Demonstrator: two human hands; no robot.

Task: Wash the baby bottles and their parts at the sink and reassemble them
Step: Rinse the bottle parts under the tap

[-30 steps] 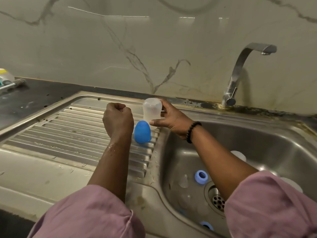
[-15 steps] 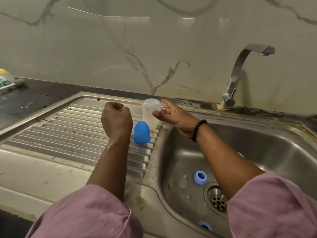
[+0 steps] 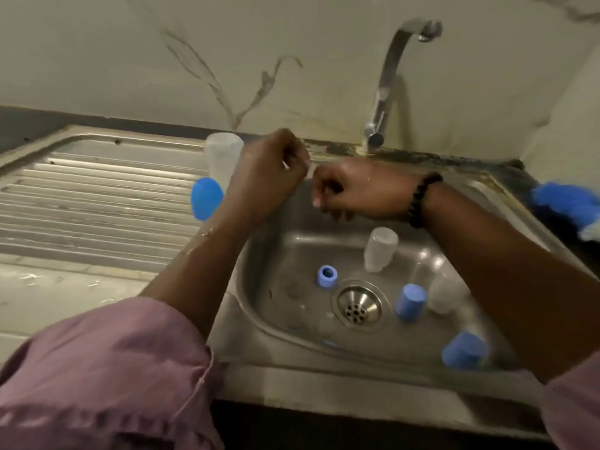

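Two pieces sit on the ribbed steel drainboard: a frosted clear bottle upside down, a rounded blue cap beside it. Left hand and right hand are both curled up; can't tell what they're pinching. Bottles and blue rings lie in the shiny basin.

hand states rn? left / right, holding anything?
Left hand: fingers curled, seems to pinch something small and thin; blurred, cannot tell what.
Right hand: fingers curled, nothing visible in it; blur leaves it uncertain.
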